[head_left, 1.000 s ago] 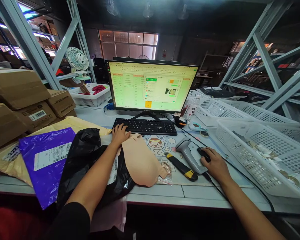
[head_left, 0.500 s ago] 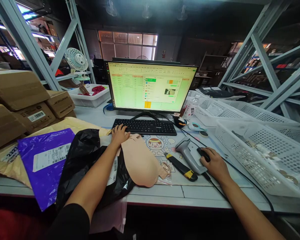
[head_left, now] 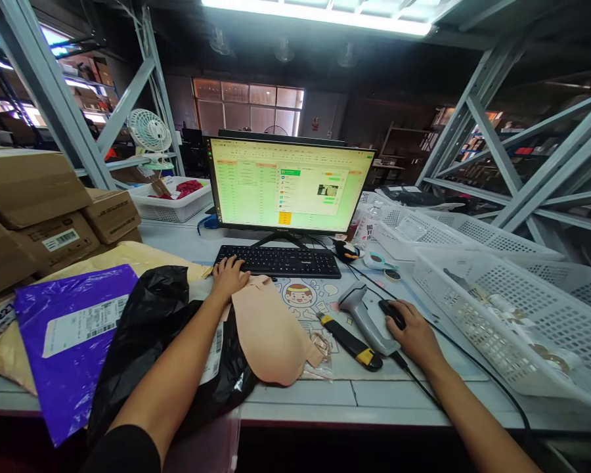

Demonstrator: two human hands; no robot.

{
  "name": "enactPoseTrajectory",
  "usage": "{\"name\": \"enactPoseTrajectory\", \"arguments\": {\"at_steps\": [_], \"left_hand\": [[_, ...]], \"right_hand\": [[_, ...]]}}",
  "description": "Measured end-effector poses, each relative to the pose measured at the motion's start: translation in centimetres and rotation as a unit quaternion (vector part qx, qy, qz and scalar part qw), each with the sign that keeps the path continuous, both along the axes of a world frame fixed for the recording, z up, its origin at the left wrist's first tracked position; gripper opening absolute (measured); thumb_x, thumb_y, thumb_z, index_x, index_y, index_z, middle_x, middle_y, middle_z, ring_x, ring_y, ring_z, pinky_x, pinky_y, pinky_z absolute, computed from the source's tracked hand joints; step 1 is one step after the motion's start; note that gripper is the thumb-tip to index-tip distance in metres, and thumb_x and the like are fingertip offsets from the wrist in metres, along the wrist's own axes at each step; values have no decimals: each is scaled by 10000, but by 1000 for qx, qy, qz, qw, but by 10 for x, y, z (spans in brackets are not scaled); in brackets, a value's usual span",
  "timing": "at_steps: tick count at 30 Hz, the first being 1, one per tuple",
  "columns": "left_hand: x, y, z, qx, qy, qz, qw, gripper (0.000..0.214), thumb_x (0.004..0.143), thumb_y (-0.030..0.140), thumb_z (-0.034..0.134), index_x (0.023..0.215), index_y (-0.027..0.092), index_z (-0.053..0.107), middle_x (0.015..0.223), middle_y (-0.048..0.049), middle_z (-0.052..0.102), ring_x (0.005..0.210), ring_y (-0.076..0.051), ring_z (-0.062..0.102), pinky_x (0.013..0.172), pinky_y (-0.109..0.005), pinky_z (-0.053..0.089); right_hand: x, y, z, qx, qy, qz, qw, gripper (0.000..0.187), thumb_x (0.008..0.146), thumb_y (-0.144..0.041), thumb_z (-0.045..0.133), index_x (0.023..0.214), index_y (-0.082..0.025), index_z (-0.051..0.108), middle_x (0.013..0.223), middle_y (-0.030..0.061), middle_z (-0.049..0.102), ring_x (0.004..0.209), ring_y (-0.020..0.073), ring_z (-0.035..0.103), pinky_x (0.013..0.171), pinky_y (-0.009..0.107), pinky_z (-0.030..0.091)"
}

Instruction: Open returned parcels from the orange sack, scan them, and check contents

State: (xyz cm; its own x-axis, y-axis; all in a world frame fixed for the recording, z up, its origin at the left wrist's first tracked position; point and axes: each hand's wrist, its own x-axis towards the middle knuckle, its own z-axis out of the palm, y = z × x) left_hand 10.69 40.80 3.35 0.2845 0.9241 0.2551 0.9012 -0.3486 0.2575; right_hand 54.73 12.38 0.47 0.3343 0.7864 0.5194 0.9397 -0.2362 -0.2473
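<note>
My left hand (head_left: 229, 279) rests on the left end of a black keyboard (head_left: 295, 261), its fingers spread over the keys. At the right, my right hand (head_left: 414, 332) is wrapped round a black computer mouse (head_left: 393, 314). Below my left hand lies a beige bra (head_left: 268, 332) with moulded cups, partly on a black plastic bag (head_left: 152, 328). Between the bra and the mouse are a black and yellow utility knife (head_left: 352, 341) and a grey barcode scanner (head_left: 367, 322). Behind the keyboard stands a lit monitor (head_left: 246, 190) with a spreadsheet and a chat window.
Cardboard boxes (head_left: 29, 187) are stacked at the left, beside a purple mailing bag (head_left: 59, 387) and a yellow padded one. White plastic baskets (head_left: 477, 328) line the right side. A small fan (head_left: 149, 129) stands behind a white basket (head_left: 170, 211). Cables cross the desk mat.
The camera view has tilted up and shifted slightly, so the desk sits lower and a ceiling light shows. Both hands stay at the keyboard and mouse.
</note>
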Motion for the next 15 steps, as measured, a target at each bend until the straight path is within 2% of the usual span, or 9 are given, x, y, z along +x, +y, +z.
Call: {"name": "enactPoseTrajectory", "arguments": {"at_steps": [10,15], "left_hand": [[1,1,-2,-3,8,-2,1000,529,998,417,494,1476,210,586,1642,-105,444,1524,-380,343,1252,-571,273],[1,0,-1,0,8,2,1000,512,993,401,514,1464,221,599,1633,-102,461,1518,-373,364,1253,-559,282]], "right_hand": [[1,0,1,35,-5,0,999,441,933,-460,485,1242,-194,653,1332,145,660,1210,314,659,1068,491,541],[1,1,2,3,-1,-22,1000,453,914,-421,475,1252,-181,658,1325,151,658,1183,314,672,1034,488,560]]}}
